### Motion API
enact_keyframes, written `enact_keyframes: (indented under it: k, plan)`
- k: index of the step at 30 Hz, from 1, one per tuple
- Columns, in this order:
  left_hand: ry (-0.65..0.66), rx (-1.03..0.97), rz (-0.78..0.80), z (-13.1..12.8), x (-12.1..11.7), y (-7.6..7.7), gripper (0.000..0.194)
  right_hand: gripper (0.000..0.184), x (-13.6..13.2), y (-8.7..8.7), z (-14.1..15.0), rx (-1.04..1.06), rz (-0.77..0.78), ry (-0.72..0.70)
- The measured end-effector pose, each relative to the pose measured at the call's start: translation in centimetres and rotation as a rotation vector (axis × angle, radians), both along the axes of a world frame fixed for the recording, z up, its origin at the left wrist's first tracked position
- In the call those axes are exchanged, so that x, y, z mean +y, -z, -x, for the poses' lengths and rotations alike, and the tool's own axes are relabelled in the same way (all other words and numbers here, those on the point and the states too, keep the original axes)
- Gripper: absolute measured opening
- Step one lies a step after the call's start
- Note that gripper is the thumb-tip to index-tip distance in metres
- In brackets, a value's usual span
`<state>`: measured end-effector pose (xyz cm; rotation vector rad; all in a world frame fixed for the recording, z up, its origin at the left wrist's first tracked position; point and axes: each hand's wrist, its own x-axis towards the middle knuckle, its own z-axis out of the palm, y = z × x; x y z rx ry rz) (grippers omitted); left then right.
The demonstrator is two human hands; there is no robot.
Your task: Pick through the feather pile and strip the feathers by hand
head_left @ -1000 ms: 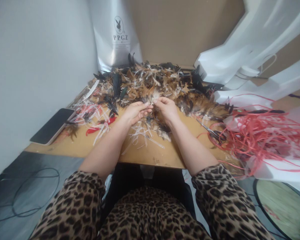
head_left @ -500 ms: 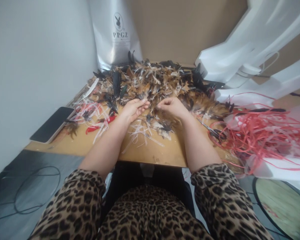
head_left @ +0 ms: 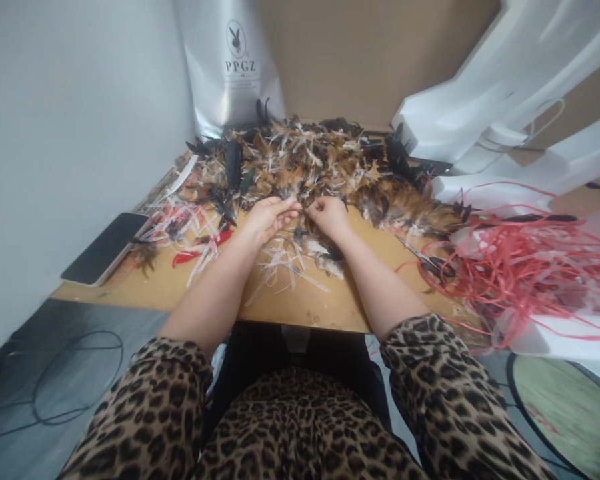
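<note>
My left hand (head_left: 273,217) is closed in a pinch in front of the feather pile, thumb pressed on the forefinger. A brown feather (head_left: 289,179) with a pale base fans up from that pinch. Just to the right, my right hand (head_left: 330,215) has its fingertips pressed together, and what they hold, if anything, is too small to make out. Behind both hands spreads a heap of brown, black and cream feathers (head_left: 325,157). Closer to me lie thin whitish strips (head_left: 285,263) and a few loose pale feathers (head_left: 325,257).
A phone (head_left: 105,248) lies at the table's left edge near red feathers (head_left: 187,257). On the right are scissors (head_left: 430,264) and a tangle of red ribbon (head_left: 535,267). A silver bag (head_left: 240,100) stands at the back left. A round-topped stool (head_left: 565,413) is at lower right.
My right hand was against my left hand's fingertips, drew away to the right, and has come back left close to it. The left hand has barely moved.
</note>
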<state>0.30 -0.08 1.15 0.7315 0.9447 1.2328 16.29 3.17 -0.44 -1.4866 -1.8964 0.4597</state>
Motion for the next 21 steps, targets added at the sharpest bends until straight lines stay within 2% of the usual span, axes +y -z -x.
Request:
enact_keyframes:
  k: [3,5,7,11,14,21]
  plan:
    - [0.011,-0.006,-0.004,0.0,0.0,0.1,0.013,0.021,0.2,-0.4,-0.6,0.249,0.017,-0.016]
    - [0.026,-0.003,-0.003,0.0,0.0,0.1,0.011,0.023,0.1,-0.6,-0.9,0.302,0.000,-0.035]
    - [0.026,-0.001,0.005,0.0,0.0,0.1,0.010,0.019,-0.2,-0.7,-1.0,0.214,-0.046,-0.081]
    - [0.014,0.003,0.011,0.0,0.1,0.2,0.009,0.020,-1.0,-0.5,-0.4,-0.209,-0.168,-0.206]
    - [0.005,-0.001,0.012,0.0,0.1,0.3,0.011,0.023,-1.1,-0.3,-0.2,-0.381,-0.177,-0.202]
    - [0.023,-0.005,0.016,0.0,0.0,0.2,0.009,0.021,-0.5,-1.0,-1.6,-0.115,-0.247,-0.135]
